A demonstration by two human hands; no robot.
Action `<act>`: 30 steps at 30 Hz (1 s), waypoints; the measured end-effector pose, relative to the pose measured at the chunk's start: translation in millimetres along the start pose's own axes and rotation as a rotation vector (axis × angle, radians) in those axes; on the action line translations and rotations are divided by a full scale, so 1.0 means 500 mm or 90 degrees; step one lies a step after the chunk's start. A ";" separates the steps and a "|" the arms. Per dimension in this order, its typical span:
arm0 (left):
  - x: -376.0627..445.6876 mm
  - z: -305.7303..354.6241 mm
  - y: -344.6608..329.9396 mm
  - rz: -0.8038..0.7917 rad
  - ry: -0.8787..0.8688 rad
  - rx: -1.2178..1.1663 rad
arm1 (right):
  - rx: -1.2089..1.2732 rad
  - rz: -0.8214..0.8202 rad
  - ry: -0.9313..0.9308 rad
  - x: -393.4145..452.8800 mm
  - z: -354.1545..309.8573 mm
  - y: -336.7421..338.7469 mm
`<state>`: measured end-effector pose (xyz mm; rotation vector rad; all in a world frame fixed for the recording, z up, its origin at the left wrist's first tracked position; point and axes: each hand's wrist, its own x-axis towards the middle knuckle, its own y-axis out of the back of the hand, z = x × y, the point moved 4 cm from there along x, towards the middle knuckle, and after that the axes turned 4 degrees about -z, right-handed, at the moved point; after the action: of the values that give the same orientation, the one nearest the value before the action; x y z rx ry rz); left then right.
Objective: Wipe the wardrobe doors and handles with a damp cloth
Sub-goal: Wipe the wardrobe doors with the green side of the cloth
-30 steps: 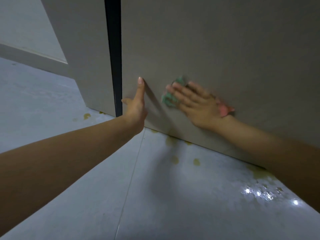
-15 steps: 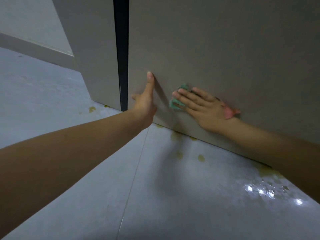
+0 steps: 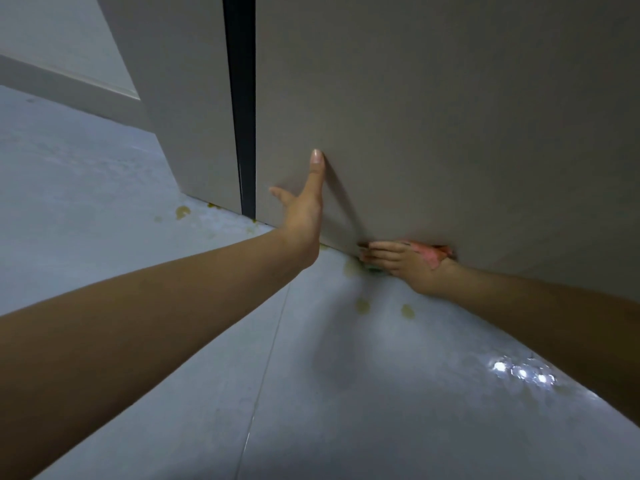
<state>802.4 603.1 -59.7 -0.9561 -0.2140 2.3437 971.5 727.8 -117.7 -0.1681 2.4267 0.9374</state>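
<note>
The right hand [image 3: 405, 263] presses the damp cloth [image 3: 431, 254] flat against the very bottom edge of the wardrobe door [image 3: 450, 133], just above the floor [image 3: 207, 341]. Its fingers lie straight and close together over the cloth, so only a pink corner near the wrist and a sliver of green under the fingertips show. The left hand [image 3: 304, 213] rests open on the same door nearer its left edge, fingers straight and pointing up the panel, thumb held away; it looks to be steadying the door.

Judging from where the cloth sits, the wipe is at the lowest strip of this door, which suggests the panel is close to finished, though the surface shows no clear wet trace to confirm it. The neighbouring door [image 3: 194, 116], beyond the dark gap [image 3: 242, 98], remains to be judged, and no handle is in view.

The cloth is bunched, its long axis running along the door's bottom edge, pink end toward the right, green end toward the gap. Yellowish spots [image 3: 363, 304] lie on the floor near that edge.
</note>
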 end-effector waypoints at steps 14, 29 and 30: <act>-0.004 -0.056 -0.008 -0.006 -0.002 0.011 | 0.044 0.133 0.251 -0.014 -0.022 -0.004; -0.011 -0.064 -0.031 -0.039 -0.026 0.000 | -0.808 0.184 0.365 -0.085 0.057 0.013; -0.016 -0.063 -0.038 -0.032 -0.034 -0.008 | -0.656 0.216 0.353 -0.071 0.026 0.023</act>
<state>837.1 611.4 -71.1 -0.8845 -0.2724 2.3260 1003.8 742.3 -100.6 -0.4238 2.1774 2.5067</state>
